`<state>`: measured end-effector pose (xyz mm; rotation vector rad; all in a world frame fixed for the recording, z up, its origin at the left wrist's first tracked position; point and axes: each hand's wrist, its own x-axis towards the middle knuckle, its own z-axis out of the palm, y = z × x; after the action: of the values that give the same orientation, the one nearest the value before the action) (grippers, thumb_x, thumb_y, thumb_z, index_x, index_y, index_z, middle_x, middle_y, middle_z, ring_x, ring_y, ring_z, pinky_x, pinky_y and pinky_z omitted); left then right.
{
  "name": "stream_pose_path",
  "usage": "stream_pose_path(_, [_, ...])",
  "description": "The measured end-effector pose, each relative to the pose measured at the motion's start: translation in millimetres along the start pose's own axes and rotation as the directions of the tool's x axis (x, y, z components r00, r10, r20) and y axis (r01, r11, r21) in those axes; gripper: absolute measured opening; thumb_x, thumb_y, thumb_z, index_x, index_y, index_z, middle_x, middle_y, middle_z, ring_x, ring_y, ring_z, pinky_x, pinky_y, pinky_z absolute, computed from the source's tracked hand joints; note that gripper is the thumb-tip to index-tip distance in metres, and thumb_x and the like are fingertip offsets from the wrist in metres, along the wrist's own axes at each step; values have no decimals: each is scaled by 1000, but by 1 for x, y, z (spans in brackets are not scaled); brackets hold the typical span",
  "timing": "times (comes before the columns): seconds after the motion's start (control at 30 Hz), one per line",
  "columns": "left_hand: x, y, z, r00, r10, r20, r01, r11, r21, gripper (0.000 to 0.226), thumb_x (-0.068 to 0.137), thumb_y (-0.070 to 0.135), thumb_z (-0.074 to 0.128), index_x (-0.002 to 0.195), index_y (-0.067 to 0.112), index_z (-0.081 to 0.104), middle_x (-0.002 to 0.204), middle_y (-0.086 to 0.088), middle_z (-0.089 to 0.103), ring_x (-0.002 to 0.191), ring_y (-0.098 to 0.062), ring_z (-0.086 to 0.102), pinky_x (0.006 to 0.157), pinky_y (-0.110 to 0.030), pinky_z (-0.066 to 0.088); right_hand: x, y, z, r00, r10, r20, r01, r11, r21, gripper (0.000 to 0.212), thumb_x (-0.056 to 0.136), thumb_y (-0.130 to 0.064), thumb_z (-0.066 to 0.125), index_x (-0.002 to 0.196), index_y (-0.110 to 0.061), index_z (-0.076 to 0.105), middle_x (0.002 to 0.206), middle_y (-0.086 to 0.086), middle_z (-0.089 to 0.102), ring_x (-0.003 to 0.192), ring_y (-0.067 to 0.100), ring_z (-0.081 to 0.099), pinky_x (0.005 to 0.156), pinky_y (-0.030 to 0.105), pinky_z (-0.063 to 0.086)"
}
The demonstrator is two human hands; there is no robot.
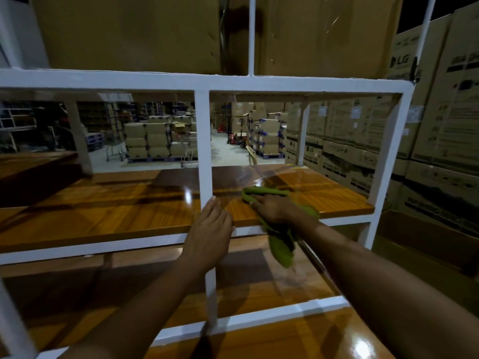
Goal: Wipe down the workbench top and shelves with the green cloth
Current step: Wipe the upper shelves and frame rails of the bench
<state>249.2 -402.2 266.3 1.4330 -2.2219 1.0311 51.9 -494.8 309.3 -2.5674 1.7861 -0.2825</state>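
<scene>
Head view, single frame. All places are given from the white centre post (204, 141) of the shelf frame.

1. Writing. Stacked cartons (400, 60) far right of the post carry the "LG" mark, which repeats on a lower carton seen through the frame. Their smaller print and white labels are too blurred to read. The plain brown boxes (129, 32) on the tier above the post show no legible text.

2. Hidden or unclear. The brown boxes are cut off by the top edge. Palletised stacks (147, 141) behind the post are distant and soft. The far left is dark. The lower shelf (155, 281) lies in shadow. The glossy workbench top (298, 338), below the post, is cut by the bottom edge and partly covered by both forearms.

3. Hands.
- Left hand (210, 229): lies against the foot of the post at the front edge of the middle shelf (103, 213). The fingers are straight and close together, with the tips touching the post. It holds nothing.
- Right hand (274, 208): just right of the post, palm down on the green cloth (281, 248). The fingers are extended fairly flat, pressing the cloth to the shelf. The thumb is not visible.

4. Task item. The green cloth is bunched on the middle shelf just right of the post. One end shows beyond the fingertips. The other end hangs over the shelf's front edge, below the right wrist.
</scene>
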Motion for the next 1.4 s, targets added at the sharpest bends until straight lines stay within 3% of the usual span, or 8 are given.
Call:
stream_pose_path(0.1, [8,0,-7,999,48,20,-49,998,30,17,86,22,55,88,9,66,85,-11,67,94,-29,61,121,-44,7,-2,-35,10,992,-117,-45,118,993,17,55,105,-52,18,151,-31,40,145,16,52,128,34,52,107,45,40])
stream_pose_path(0.27, [13,10,-2,997,55,50,-56,998,7,32,87,24,52,103,1,67,102,-19,68,104,-35,61,114,-46,26,-39,-5,9,958,-198,-207,211,976,47,54,102,-54,22,143,-34,51,125,10,66,108,28,62,83,38,46])
stream_pose_path(0.47, [23,29,5,993,-31,117,56,974,-217,54,100,39,34,139,2,42,145,-21,44,137,-34,37,113,-46,29,-50,94,-7,994,60,-92,-43,983,176,59,99,-64,25,148,-37,42,147,7,51,127,27,51,103,42,40])
stream_pose_path(0.63, [26,29,9,1000,-12,19,15,978,-206,59,95,46,29,128,6,58,129,-14,61,121,-28,57,100,-42,44,-18,123,-9,966,257,10,-254,944,209,84,79,-85,14,149,-43,35,152,10,44,133,35,45,111,54,32])
stream_pose_path(0.93, [76,52,15,999,-26,-41,8,913,-408,42,96,43,28,85,20,61,84,-2,61,81,-22,54,68,-36,44,-62,88,5,962,-138,-236,174,975,140,50,102,-55,24,138,-36,54,120,3,68,107,21,61,96,46,45])
stream_pose_path(1.13, [95,72,18,987,-141,-70,103,913,-394,32,94,39,40,74,20,57,75,0,54,74,-17,50,58,-29,34,-56,181,-26,971,237,31,-238,970,50,62,101,-64,12,155,-38,22,158,9,36,140,30,37,116,54,24])
stream_pose_path(1.27, [120,84,22,966,-100,239,196,885,-423,52,95,58,21,92,22,58,97,-2,58,94,-19,54,78,-36,45,-27,169,-26,970,236,66,-237,971,14,62,101,-61,13,157,-35,19,160,11,31,144,33,32,116,55,18])
stream_pose_path(1.4, [146,98,23,900,-20,436,214,891,-401,61,100,54,22,133,9,46,146,-16,41,134,-27,37,109,-39,30,-36,152,-19,996,48,78,-50,998,28,56,104,-58,17,156,-39,20,160,9,32,144,30,32,116,50,23])
